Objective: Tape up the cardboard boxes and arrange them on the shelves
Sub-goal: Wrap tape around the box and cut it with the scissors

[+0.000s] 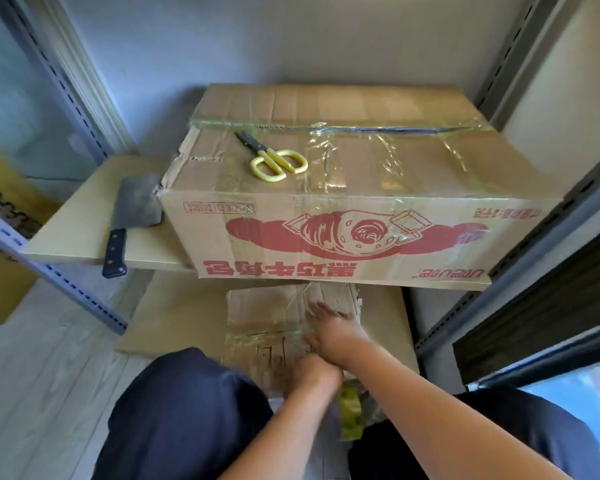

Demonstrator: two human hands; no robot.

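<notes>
Cardboard box [343, 216], long axis left-right

Upper shelf board [80, 233] is loaded with the big taped box [343, 202] and a cleaver [132, 216]; a smaller box [267, 320] is parked on the lower shelf [174, 317].

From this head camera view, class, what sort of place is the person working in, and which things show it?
Probably a storage corner: slotted metal shelving uprights, a large taped cardboard box on a shelf board, and yellow-handled scissors lying on that box.
</notes>
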